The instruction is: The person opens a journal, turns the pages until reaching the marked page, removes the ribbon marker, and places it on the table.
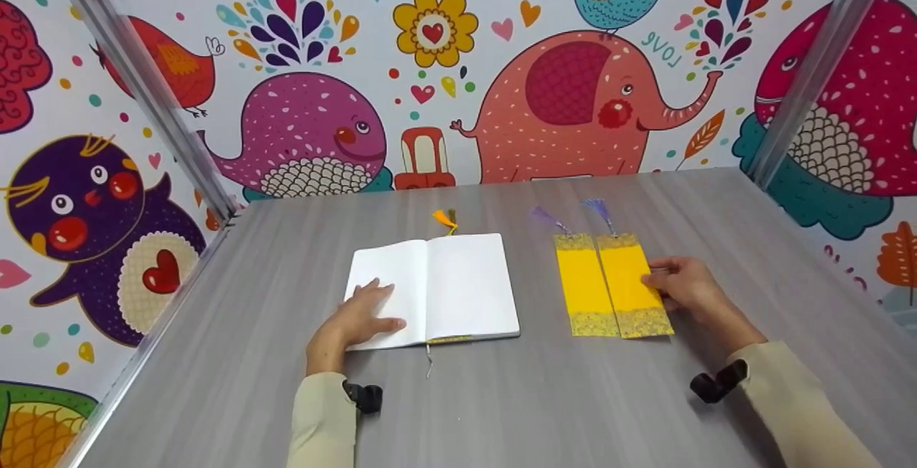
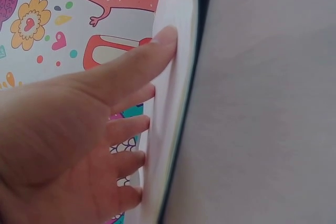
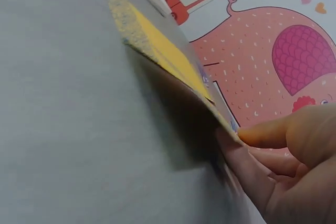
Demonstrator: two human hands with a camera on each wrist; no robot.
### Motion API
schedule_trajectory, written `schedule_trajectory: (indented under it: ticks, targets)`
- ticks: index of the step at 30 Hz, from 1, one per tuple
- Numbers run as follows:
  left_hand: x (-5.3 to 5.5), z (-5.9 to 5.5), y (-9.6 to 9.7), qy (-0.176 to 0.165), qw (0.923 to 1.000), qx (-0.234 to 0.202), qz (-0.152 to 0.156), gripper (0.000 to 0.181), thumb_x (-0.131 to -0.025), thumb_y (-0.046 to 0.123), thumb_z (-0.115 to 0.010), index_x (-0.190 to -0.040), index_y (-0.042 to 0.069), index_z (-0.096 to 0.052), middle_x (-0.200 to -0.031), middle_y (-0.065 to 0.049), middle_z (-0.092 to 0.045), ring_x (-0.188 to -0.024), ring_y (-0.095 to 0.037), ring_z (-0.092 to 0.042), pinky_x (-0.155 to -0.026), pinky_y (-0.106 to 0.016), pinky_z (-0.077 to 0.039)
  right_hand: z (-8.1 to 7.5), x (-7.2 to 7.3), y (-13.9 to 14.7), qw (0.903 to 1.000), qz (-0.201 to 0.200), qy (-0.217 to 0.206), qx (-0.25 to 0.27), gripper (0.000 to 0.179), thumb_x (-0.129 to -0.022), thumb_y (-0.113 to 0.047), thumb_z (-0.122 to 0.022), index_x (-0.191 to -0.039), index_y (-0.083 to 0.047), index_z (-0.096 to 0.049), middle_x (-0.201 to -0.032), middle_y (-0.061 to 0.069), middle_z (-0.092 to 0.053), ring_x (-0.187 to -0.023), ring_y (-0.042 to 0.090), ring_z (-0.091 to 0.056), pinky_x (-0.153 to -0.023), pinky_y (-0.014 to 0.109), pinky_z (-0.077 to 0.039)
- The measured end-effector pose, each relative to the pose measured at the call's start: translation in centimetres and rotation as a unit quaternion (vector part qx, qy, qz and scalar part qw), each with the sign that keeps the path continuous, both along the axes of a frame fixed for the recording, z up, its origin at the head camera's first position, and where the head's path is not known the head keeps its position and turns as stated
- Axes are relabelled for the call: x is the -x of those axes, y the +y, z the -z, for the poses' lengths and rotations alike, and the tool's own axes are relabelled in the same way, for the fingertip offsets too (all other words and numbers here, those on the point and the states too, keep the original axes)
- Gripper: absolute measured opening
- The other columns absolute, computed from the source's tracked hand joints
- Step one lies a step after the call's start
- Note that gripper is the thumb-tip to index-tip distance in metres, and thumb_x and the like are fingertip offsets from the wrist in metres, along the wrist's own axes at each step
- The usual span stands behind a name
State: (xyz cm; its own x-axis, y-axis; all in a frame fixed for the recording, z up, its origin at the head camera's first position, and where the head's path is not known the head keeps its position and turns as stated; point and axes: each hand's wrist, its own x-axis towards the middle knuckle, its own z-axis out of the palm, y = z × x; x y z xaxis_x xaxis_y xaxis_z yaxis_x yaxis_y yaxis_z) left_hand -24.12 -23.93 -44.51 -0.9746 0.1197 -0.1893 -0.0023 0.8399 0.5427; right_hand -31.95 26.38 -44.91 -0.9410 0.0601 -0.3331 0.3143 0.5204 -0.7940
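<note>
An open notebook point(image 1: 471, 285) with blank white pages lies on the grey table. My left hand point(image 1: 354, 321) rests on its left page with fingers spread; in the left wrist view the thumb and fingertips press on the paper point(image 2: 181, 85). To the right, two yellow bookmarks with patterned ends and purple tassels lie side by side. My right hand point(image 1: 689, 287) pinches the outer edge of the right bookmark point(image 1: 623, 278) between thumb and fingers. The right wrist view shows that edge point(image 3: 173, 77) tilted up, a shadow beneath. The left bookmark point(image 1: 586, 282) lies flat beside it.
A yellow-orange tassel point(image 1: 445, 221) sticks out above the notebook, and a yellow strip point(image 1: 449, 340) shows under its lower edge. A thin ribbon point(image 1: 430, 362) hangs from the spine. Behind the table point(image 1: 279, 253) stands a cartoon-printed wall point(image 1: 458, 110) with metal posts at the corners.
</note>
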Motion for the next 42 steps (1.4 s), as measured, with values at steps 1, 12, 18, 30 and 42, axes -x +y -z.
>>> schedule_trajectory:
  ticks: [1,12,18,30,42]
  targets:
    - [0.0,0.0,0.0,0.000,1.0000,0.001,0.000,0.072,-0.093,0.026,-0.072,-0.152,0.002,-0.039,-0.164,-0.026,-0.022,-0.152,-0.052,-0.012,-0.122,-0.068,-0.011,0.0,-0.1,-0.1,0.9999,-0.001,0.003,-0.012,0.055,-0.099,-0.021,-0.062,-0.144,0.005,-0.044,-0.123,0.022,-0.061,-0.080,0.019,-0.066,-0.071,0.027,-0.061]
    - [0.0,0.1,0.0,0.004,1.0000,0.001,-0.006,0.073,-0.092,0.026,-0.073,-0.152,0.003,-0.040,-0.164,-0.025,-0.023,-0.152,-0.051,-0.012,-0.121,-0.068,-0.011,-0.4,-0.5,-0.9,0.9932,-0.016,0.044,-0.106,0.050,-0.097,-0.018,-0.064,-0.135,0.011,-0.049,-0.111,0.025,-0.064,-0.066,0.015,-0.064,-0.058,0.025,-0.059]
    - [-0.2,0.1,0.0,0.007,1.0000,-0.005,-0.004,0.073,-0.091,0.026,-0.073,-0.152,0.002,-0.041,-0.163,-0.027,-0.024,-0.151,-0.052,-0.013,-0.121,-0.068,-0.014,-0.6,-0.6,-1.2,0.9836,-0.019,0.075,-0.163,0.052,-0.096,-0.020,-0.065,-0.135,0.011,-0.051,-0.119,0.029,-0.062,-0.079,0.023,-0.062,-0.065,0.027,-0.055]
    - [0.0,0.0,0.0,0.002,1.0000,-0.001,-0.005,0.073,-0.091,0.027,-0.074,-0.152,0.002,-0.041,-0.163,-0.027,-0.024,-0.151,-0.052,-0.013,-0.122,-0.067,-0.013,-2.3,-2.0,-5.2,0.9714,-0.054,0.185,-0.139,0.051,-0.100,-0.024,-0.061,-0.143,0.002,-0.051,-0.139,0.027,-0.055,-0.122,0.042,-0.054,-0.108,0.054,-0.047]
    - [0.1,0.1,0.0,0.001,1.0000,-0.002,-0.005,0.073,-0.092,0.027,-0.073,-0.152,0.002,-0.040,-0.164,-0.026,-0.023,-0.152,-0.052,-0.012,-0.121,-0.068,-0.011,-3.0,-2.5,-10.9,0.9617,-0.109,0.230,-0.101,0.049,-0.099,-0.026,-0.064,-0.143,-0.007,-0.053,-0.145,0.019,-0.054,-0.132,0.039,-0.052,-0.112,0.054,-0.044]
